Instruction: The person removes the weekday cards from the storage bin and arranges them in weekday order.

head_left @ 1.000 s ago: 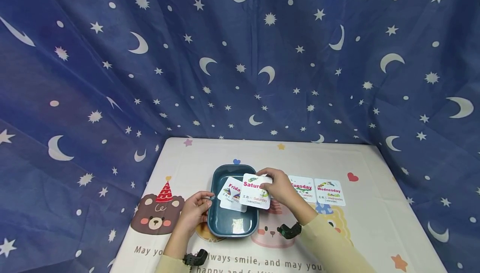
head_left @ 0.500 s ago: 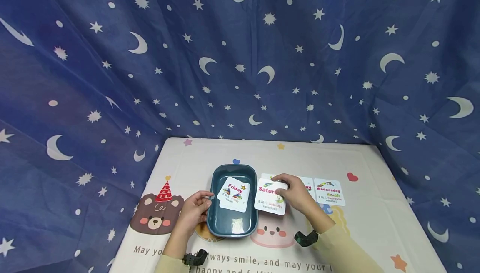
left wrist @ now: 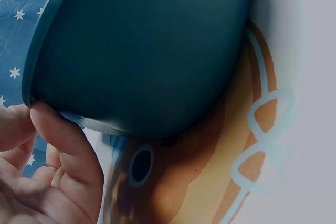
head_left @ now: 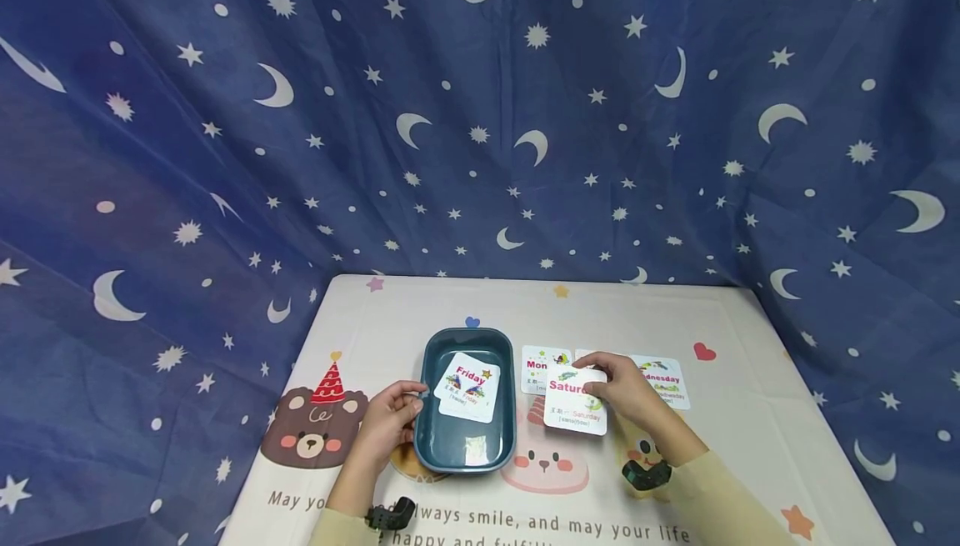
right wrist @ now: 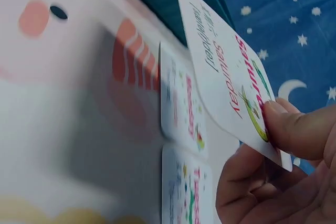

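In the head view, my right hand [head_left: 630, 396] pinches the Saturday card [head_left: 568, 404] at its right side and holds it in the air. The right wrist view shows thumb on the printed face, fingers behind, and the card's shadow on the table below. My left hand [head_left: 386, 423] grips the left rim of a dark teal rectangular dish [head_left: 447, 451] between thumb and fingers. Inside the dish lies the Friday card [head_left: 472, 373], overlapping another white card whose print is mostly hidden.
Behind the held card, a row on the table has the Monday card [head_left: 534, 367], the Tuesday card [right wrist: 186, 192], mostly hidden in the head view, and the Wednesday card [head_left: 670, 392]. The light patterned tablecloth [head_left: 750, 429] meets a blue star-and-moon curtain [head_left: 480, 196] at the back.
My right hand has carried the Saturday card rightward, from over the dish to in front of the row, baring the Friday card and the Monday card. My left hand stays on the rim.
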Demonstrator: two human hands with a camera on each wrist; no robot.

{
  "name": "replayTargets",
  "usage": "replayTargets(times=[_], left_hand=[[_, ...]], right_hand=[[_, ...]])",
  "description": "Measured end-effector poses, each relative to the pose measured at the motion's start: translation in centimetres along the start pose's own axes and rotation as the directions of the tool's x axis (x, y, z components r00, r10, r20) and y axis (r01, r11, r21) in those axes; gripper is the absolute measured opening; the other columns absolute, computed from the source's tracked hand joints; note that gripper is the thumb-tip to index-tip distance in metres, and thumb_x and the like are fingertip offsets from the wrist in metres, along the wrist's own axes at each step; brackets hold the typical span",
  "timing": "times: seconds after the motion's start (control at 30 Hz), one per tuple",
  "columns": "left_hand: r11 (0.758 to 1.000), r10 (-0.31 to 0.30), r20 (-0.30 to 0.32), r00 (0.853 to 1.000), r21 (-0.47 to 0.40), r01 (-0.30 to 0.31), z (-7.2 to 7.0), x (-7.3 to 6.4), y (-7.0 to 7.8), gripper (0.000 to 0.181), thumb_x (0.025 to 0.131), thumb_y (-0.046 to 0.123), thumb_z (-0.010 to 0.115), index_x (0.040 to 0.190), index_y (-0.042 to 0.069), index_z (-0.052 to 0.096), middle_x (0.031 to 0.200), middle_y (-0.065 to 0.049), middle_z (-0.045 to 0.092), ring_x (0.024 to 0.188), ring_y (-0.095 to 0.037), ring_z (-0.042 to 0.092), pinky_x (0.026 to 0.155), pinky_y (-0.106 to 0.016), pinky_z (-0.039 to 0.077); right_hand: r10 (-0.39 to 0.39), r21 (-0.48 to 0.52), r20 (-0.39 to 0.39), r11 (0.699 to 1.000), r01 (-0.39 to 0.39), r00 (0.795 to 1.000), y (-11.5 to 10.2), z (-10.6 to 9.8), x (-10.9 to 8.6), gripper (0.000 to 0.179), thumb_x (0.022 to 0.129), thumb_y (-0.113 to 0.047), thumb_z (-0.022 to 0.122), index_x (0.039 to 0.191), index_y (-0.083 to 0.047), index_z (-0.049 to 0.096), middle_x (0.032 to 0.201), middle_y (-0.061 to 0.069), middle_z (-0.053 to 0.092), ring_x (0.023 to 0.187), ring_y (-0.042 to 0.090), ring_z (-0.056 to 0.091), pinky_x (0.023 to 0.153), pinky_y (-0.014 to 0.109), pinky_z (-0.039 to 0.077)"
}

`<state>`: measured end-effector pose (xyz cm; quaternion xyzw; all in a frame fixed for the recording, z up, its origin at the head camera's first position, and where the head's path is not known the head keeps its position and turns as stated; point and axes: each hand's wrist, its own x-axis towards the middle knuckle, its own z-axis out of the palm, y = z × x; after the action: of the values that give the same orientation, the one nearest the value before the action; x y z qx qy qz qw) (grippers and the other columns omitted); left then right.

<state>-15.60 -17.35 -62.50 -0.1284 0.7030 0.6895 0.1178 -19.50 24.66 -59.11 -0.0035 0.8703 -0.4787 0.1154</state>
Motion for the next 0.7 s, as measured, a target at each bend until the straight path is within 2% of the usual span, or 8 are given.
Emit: replayTargets(times=[0.13,0.27,0.37,0.47,0.7], left_hand=[[1.000,0.003,0.000,1.000,0.000,-0.003,0.0,-0.1,0.0,0.026,0.103,-0.001,0.065,0.128,0.002,0.071,0.092,-0.012,0.066,0.068,-0.017,0.056,0.053,-0.026,0.052],[1.000,0.011,0.002,1.000,-0.002,-0.011,0.1,-0.1,0.0,0.027,0.103,0.000,0.065,0.129,0.001,0.070,0.092,-0.011,0.066,0.068,-0.017,0.056,0.052,-0.025,0.052],[1.000,0.013,0.005,1.000,-0.009,-0.013,0.1,-0.1,0.1,0.026,0.103,0.001,0.066,0.129,0.001,0.070,0.091,-0.011,0.066,0.069,-0.018,0.055,0.051,-0.025,0.051],[1.000,0.009,0.007,1.000,-0.015,-0.009,0.1,0.0,0.2,0.027,0.103,0.001,0.066,0.129,0.001,0.070,0.091,-0.010,0.066,0.069,-0.018,0.055,0.051,-0.025,0.051],[1.000,0.013,0.007,1.000,-0.004,-0.013,-0.1,0.1,0.0,0.027,0.103,0.000,0.065,0.130,0.001,0.070,0.090,-0.008,0.064,0.069,-0.017,0.056,0.052,-0.024,0.052]], right_hand=[[0.033,-0.037,-0.002,0.999,-0.033,0.999,1.2,-1.0,-0.3,0.033,0.093,0.000,0.078,0.123,-0.016,0.078,0.143,0.015,0.069,0.129,0.032,0.062,0.105,0.042,0.054],[0.047,-0.084,-0.019,0.995,-0.048,0.999,2.2,-2.2,-0.8,0.032,0.093,-0.001,0.079,0.122,-0.014,0.078,0.139,0.016,0.070,0.121,0.028,0.063,0.096,0.033,0.053],[0.029,-0.103,-0.012,0.994,-0.030,1.000,2.8,-3.2,-1.3,0.033,0.093,0.000,0.078,0.124,-0.010,0.077,0.132,0.018,0.072,0.104,0.026,0.062,0.082,0.027,0.052],[0.029,-0.125,-0.004,0.992,-0.030,1.000,3.7,-4.1,-1.8,0.034,0.093,-0.001,0.078,0.126,-0.010,0.076,0.130,0.018,0.071,0.097,0.024,0.057,0.073,0.024,0.048],[0.056,-0.186,-0.019,0.981,-0.059,0.998,5.5,-5.0,-2.9,0.032,0.092,-0.002,0.079,0.124,-0.010,0.077,0.141,0.023,0.067,0.115,0.034,0.063,0.088,0.034,0.054]])
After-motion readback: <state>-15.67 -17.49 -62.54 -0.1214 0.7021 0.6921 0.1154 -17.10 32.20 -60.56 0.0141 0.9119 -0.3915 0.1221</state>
